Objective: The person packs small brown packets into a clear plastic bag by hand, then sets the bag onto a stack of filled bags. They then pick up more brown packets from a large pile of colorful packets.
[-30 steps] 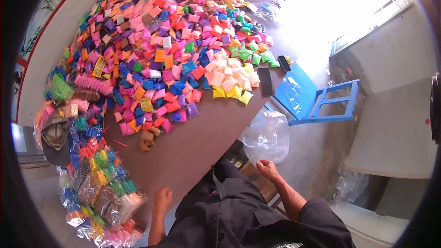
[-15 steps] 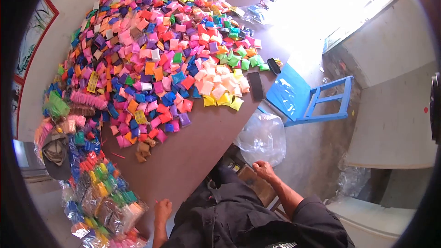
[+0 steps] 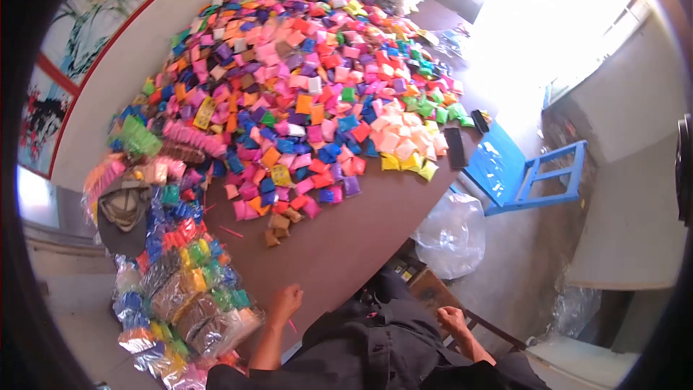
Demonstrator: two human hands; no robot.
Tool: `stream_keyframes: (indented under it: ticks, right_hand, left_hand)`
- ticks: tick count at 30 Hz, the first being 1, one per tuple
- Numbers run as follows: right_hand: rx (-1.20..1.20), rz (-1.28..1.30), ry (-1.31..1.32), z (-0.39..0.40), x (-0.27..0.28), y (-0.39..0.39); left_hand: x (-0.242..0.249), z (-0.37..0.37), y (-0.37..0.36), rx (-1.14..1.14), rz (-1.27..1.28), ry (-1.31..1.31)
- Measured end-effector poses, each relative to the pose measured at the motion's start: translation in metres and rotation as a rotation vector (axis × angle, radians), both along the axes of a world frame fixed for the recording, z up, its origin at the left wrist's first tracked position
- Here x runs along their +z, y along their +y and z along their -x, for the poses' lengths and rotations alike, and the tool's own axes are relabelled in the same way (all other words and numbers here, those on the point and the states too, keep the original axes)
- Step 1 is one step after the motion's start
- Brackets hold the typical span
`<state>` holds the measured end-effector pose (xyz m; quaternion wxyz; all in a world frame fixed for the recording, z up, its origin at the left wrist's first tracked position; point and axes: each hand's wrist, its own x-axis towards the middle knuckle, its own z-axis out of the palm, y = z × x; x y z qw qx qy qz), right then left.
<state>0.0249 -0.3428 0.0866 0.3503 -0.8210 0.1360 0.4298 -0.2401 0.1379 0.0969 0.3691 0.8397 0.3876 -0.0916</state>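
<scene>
My left hand [image 3: 286, 302] is curled closed above the brown table [image 3: 339, 231], near its front edge. No object shows in its fingers. A thin pink stick [image 3: 292, 326] lies just below that wrist. On the other side of my body, my right hand [image 3: 452, 320] is also closed in a loose fist, with nothing showing in it, close to a wooden stool or box [image 3: 431, 290]. Small brown packets [image 3: 277, 228] lie at the front tip of a large heap of colourful soft packets [image 3: 289, 101], beyond both hands.
Bagged packets [image 3: 195, 296] and a grey cap [image 3: 124, 209] lie along the left side. A blue chair [image 3: 498, 166] stands at the table's right, with a clear plastic bag [image 3: 451, 237] below it. A dark block [image 3: 456, 148] sits at the table edge.
The view has swung left, so the heap and chair appear farther right. My left hand has come up and farther over the table; my right hand sits lower, closer to my body.
</scene>
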Motion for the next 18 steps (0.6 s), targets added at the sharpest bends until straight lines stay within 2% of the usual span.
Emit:
stream_keyframes:
  ticks: [5,6,9,11,12,14,16,18]
  right_hand:
    - [-0.063,-0.183,0.007,-0.013,-0.007,0.024]
    - [-0.053,-0.154,-0.023,-0.016,0.011,0.043]
    - [0.045,-0.175,-0.077,-0.027,0.005,0.061]
    - [0.138,-0.181,-0.144,-0.032,-0.019,0.052]
    - [0.165,-0.163,-0.140,-0.036,-0.013,0.059]
    - [0.223,-0.130,-0.134,-0.049,0.003,0.076]
    - [0.247,-0.094,-0.110,-0.064,0.012,0.088]
    - [0.280,-0.075,-0.090,-0.080,0.011,0.095]
  left_hand:
    - [-0.019,0.015,-0.005,-0.029,-0.002,0.013]
    - [-0.020,0.015,-0.006,-0.018,0.018,-0.001]
    - [-0.014,0.014,-0.009,0.022,0.057,0.003]
    - [-0.024,0.021,-0.010,0.068,0.076,0.005]
    - [-0.045,0.027,-0.008,0.101,0.085,0.000]
    - [-0.052,0.029,-0.008,0.162,0.033,-0.015]
    - [-0.027,0.010,0.010,0.213,-0.092,-0.032]
    - [0.006,-0.024,0.037,0.340,-0.103,0.014]
